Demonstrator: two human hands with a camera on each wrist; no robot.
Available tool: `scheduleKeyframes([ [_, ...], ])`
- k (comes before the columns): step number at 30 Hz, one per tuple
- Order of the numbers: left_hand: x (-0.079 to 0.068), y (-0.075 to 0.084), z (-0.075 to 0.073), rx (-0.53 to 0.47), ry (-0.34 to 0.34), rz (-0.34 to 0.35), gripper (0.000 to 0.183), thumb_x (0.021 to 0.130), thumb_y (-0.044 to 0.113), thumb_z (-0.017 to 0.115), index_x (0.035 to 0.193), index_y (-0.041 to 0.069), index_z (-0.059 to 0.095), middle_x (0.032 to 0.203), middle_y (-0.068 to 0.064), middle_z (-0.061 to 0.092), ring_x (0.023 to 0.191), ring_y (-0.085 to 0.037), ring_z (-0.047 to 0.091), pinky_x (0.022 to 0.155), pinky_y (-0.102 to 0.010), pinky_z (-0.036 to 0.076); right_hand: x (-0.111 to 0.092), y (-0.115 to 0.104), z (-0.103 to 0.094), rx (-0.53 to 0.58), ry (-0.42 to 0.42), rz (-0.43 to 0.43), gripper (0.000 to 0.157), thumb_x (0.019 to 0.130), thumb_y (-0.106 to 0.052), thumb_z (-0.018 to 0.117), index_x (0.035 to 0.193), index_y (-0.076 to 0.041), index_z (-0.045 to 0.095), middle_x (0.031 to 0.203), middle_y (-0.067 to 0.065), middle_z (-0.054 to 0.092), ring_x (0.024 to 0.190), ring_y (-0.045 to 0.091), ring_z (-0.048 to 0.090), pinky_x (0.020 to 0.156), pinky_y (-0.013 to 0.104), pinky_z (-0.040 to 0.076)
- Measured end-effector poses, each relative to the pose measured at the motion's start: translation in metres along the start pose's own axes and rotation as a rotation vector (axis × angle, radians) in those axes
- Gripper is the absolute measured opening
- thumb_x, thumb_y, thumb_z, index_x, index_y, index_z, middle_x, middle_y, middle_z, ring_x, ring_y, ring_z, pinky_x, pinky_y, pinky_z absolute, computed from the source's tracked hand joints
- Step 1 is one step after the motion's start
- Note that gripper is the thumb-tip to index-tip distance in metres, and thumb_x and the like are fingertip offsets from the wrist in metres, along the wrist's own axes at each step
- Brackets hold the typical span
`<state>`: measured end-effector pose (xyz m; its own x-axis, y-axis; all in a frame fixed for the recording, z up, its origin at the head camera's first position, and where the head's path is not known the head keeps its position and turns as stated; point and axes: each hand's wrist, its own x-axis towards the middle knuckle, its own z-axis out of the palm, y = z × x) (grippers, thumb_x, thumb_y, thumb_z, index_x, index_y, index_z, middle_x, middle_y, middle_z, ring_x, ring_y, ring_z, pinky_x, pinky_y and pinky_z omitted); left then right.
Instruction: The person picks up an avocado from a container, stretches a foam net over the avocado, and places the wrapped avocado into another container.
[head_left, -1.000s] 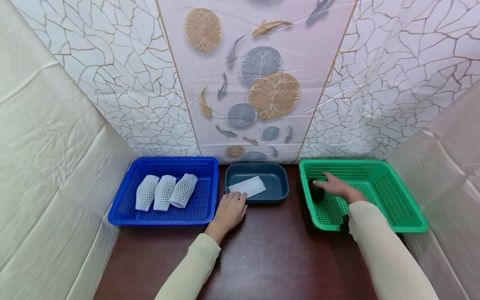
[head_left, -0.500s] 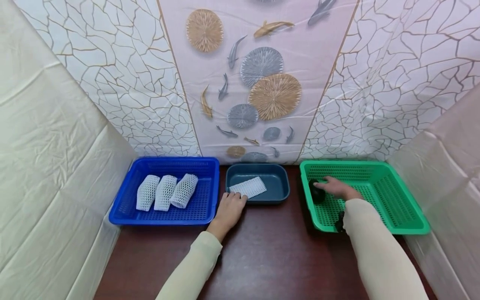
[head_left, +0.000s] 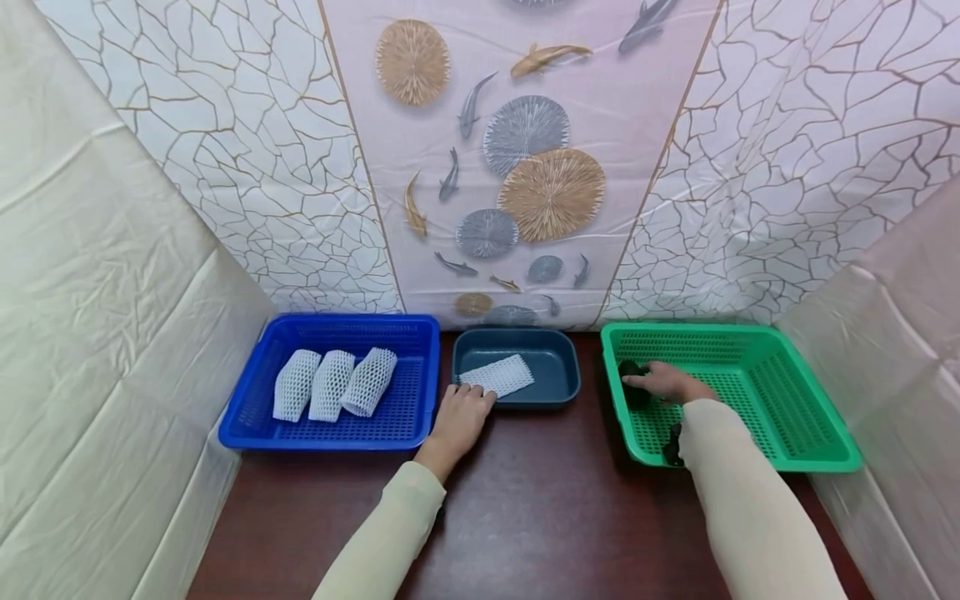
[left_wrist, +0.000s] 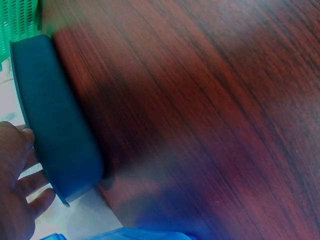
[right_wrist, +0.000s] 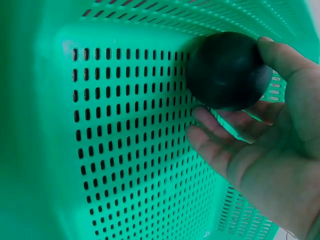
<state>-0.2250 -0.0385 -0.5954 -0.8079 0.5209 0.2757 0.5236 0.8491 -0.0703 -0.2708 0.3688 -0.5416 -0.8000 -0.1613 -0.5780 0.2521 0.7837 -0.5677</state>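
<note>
In the head view my right hand (head_left: 666, 382) reaches into the green basket (head_left: 813, 392), at its left wall. A dark, smooth, rounded object (right_wrist: 227, 72) is held there, its exact kind not clear; in the right wrist view the thumb lies on one side of it and the other fingers bend round its underside. My left hand (head_left: 460, 421) rests at the near rim of the dark teal tray (head_left: 557, 367), fingers relaxed over the edge. Under the fingertips lies the near edge of a flat white foam net sleeve (head_left: 504, 375), inside the tray.
At the left, a blue basket (head_left: 411, 417) contains several white foam net sleeves (head_left: 327, 386), plumped out and lying side by side. All three containers stand on a dark red-brown wood-grain table (head_left: 540, 500), against a patterned cloth backdrop (head_left: 487, 167).
My right hand has moved slightly left and lower over the dark object, its fingers drawing in around it. The left hand stays at the tray rim.
</note>
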Motion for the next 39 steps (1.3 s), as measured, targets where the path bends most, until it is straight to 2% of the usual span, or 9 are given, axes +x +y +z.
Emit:
scheduleKeyframes([
  [6,0.0,0.0,0.0,0.012,-0.023,0.0,0.022,0.102,0.008,0.059,0.114,0.019,0.074,0.104,-0.005,0.074,0.094,-0.025,0.068,0.08,-0.043,0.052,0.002,0.002,0.002,-0.035,0.019,-0.036,0.086,0.108,-0.041,0.052,0.156,0.018,0.01,0.159,0.044,0.012,0.144,0.059,0.028,0.104,0.061,0.049],
  [14,0.001,0.001,0.0,-0.001,-0.018,0.001,0.021,0.102,0.008,0.059,0.113,0.018,0.075,0.104,-0.006,0.074,0.094,-0.026,0.068,0.079,-0.043,0.051,-0.004,0.0,-0.002,-0.044,0.109,-0.106,0.082,0.105,-0.032,0.058,0.154,0.019,0.016,0.151,0.046,0.029,0.13,0.056,0.046,0.098,0.061,0.05],
  [20,0.001,0.0,0.0,0.011,-0.02,0.002,0.021,0.102,0.008,0.06,0.112,0.018,0.075,0.103,-0.006,0.073,0.094,-0.025,0.068,0.08,-0.043,0.051,-0.006,-0.002,-0.012,-0.081,0.178,-0.143,0.082,0.104,-0.033,0.059,0.154,0.018,0.019,0.15,0.046,0.031,0.128,0.056,0.046,0.098,0.063,0.047],
  [24,0.002,0.0,0.0,0.019,-0.032,-0.001,0.02,0.101,0.007,0.06,0.111,0.017,0.075,0.103,-0.006,0.071,0.096,-0.025,0.067,0.08,-0.043,0.052,-0.011,-0.005,-0.018,-0.097,0.194,-0.165,0.083,0.103,-0.035,0.061,0.155,0.017,0.021,0.15,0.045,0.032,0.127,0.056,0.048,0.097,0.063,0.047],
  [33,0.003,0.002,-0.003,0.024,0.027,0.011,0.019,0.099,0.005,0.061,0.104,0.013,0.077,0.1,-0.009,0.068,0.094,-0.026,0.065,0.077,-0.045,0.053,-0.029,-0.008,-0.031,-0.149,0.223,-0.206,0.081,0.103,-0.035,0.063,0.156,0.012,0.024,0.149,0.042,0.036,0.122,0.053,0.052,0.088,0.058,0.051],
  [39,0.002,0.002,-0.003,0.01,0.01,0.005,0.02,0.099,0.004,0.061,0.106,0.013,0.078,0.101,-0.009,0.069,0.095,-0.027,0.065,0.077,-0.046,0.054,-0.036,-0.012,-0.031,-0.172,0.237,-0.249,0.079,0.101,-0.036,0.066,0.155,0.009,0.029,0.146,0.039,0.042,0.119,0.049,0.055,0.087,0.057,0.052],
])
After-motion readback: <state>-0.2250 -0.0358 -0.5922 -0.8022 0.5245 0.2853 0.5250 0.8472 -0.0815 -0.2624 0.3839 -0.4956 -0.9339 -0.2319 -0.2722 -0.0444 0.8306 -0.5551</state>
